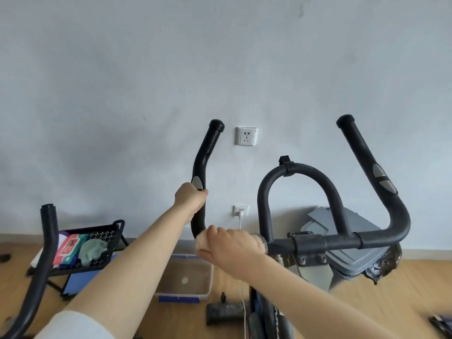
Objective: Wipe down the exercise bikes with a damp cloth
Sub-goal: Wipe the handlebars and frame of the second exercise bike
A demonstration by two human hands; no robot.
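The exercise bike's (347, 255) black handlebar (342, 241) stands close before a pale wall. The left hand (190, 199) grips the handlebar's left upright just below its grey sensor pad, fingers curled tight round the tube. The right hand (230, 248) sits at the lower bend of that same upright, where it meets the crossbar. Its fingers (208, 253) are clamped on a cloth (201, 242), which is pressed against the tube and shows at both sides of the fist. Below and left of the handlebar, a black mesh basket (111, 237) holds packets and a green rag. A clear plastic tub (183, 293) lies on the floor directly under the hands. A wall socket (246, 135) shows between the handlebar's two uprights.
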